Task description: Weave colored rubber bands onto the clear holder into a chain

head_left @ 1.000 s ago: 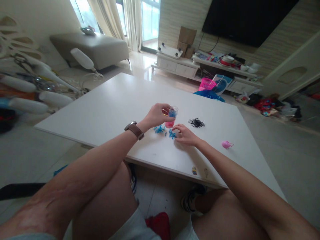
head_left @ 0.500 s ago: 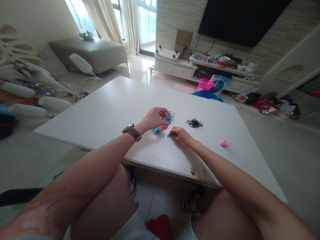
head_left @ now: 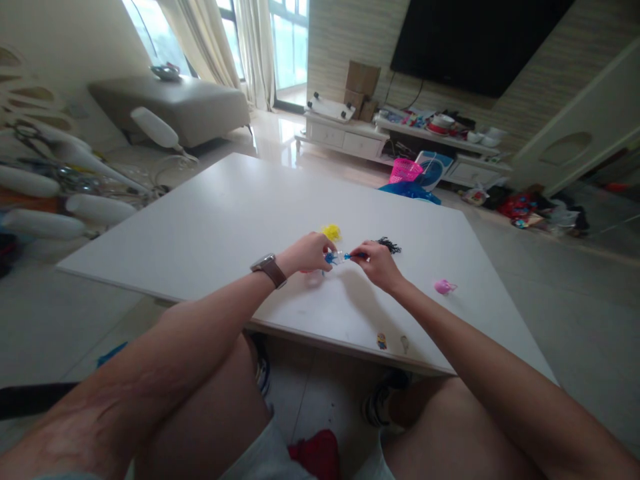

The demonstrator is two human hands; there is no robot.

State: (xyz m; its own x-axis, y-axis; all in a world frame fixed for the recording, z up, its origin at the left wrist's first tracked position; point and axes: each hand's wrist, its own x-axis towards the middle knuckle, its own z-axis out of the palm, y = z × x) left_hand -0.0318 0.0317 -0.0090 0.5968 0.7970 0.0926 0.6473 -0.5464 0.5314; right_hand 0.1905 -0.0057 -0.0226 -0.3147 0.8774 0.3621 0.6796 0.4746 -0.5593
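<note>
My left hand (head_left: 314,252) is closed around a small clear container (head_left: 341,257) with blue bits in it, tipped sideways above the white table (head_left: 215,227). The fingertips of my right hand (head_left: 376,261) pinch small blue bands (head_left: 349,256) at the container's mouth. Behind my left hand lies a heap of yellow bands (head_left: 331,232). Beyond my right hand is a heap of black bands (head_left: 390,245), partly covered by it. Something pinkish (head_left: 313,275) shows below my left hand, mostly hidden.
A small pink container with a loop (head_left: 443,287) stands to the right. Near the front edge lie a yellow-and-blue cartoon figure (head_left: 381,341) and a small clear piece (head_left: 405,343). A pink basket (head_left: 406,170) is past the table's far side.
My left hand has lowered and tipped the container toward the right. My right hand has risen to its mouth with blue bands. The yellow heap has come into view.
</note>
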